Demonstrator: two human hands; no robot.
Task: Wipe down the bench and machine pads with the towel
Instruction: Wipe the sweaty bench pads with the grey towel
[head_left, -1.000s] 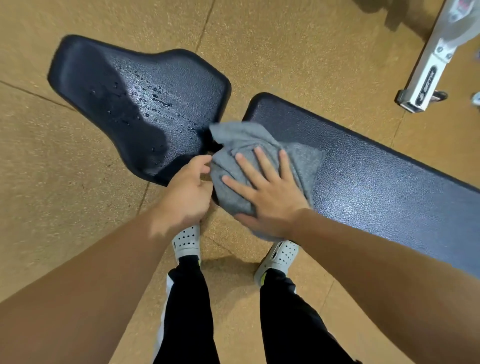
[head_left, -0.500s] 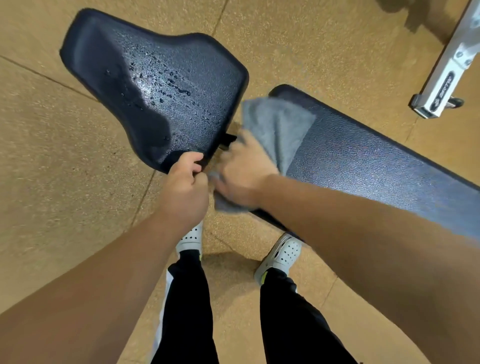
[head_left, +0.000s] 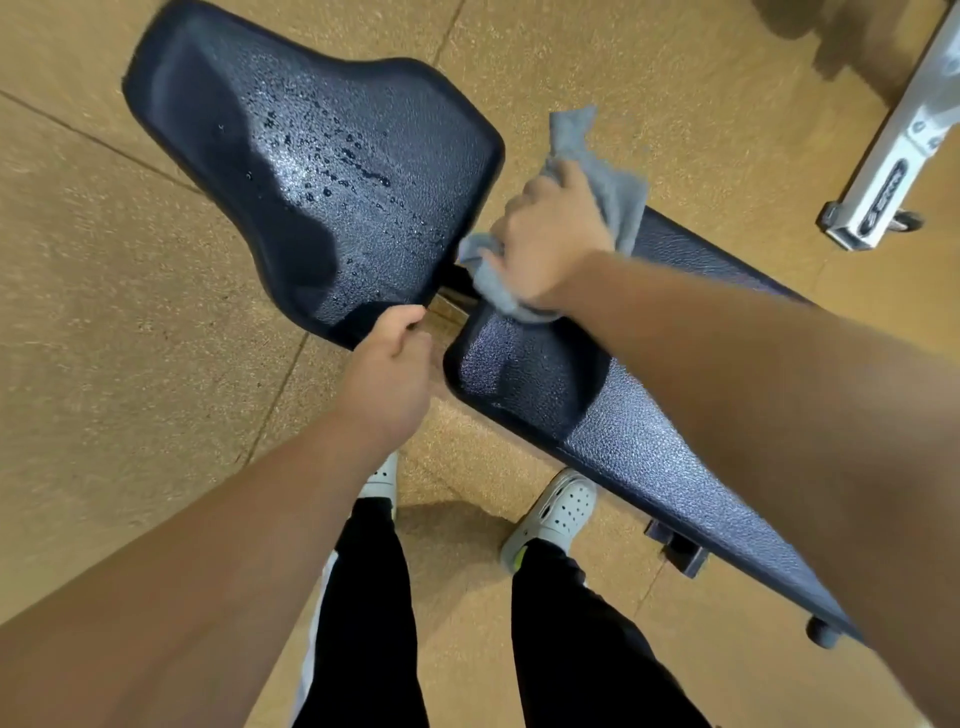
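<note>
The towel (head_left: 615, 195) is bunched tight in the right hand (head_left: 550, 244), fingers closed over it, one loose corner flung up past the knuckles and another tail hanging out below the thumb side. It is carried at the near end of the back pad (head_left: 535, 384), right by the gap between the two cushions; whether it is pressed to the vinyl or lifted just clear cannot be told, blurred as it is. The seat pad (head_left: 363, 171) is gripped at its narrow near edge by the left hand (head_left: 384, 374), fingers curled over the rim, thumb hidden.

The seat pad looks not yet wiped: beads and streaks of liquid are scattered across its middle, glinting. The back pad shows a dull damp sheen and no standing drops, so it is judged done, or mostly so. Any machine pads are out of view.

The towel is grey, soft, nappy cloth, limp and crumpled. Both pads are dark pebbled vinyl with rounded edges, the seat flared wide at the far end, the back long and tapered. Beneath, a speckled tan floor (head_left: 130, 364) with seams; a white metal frame (head_left: 893, 171) stands well apart.
</note>
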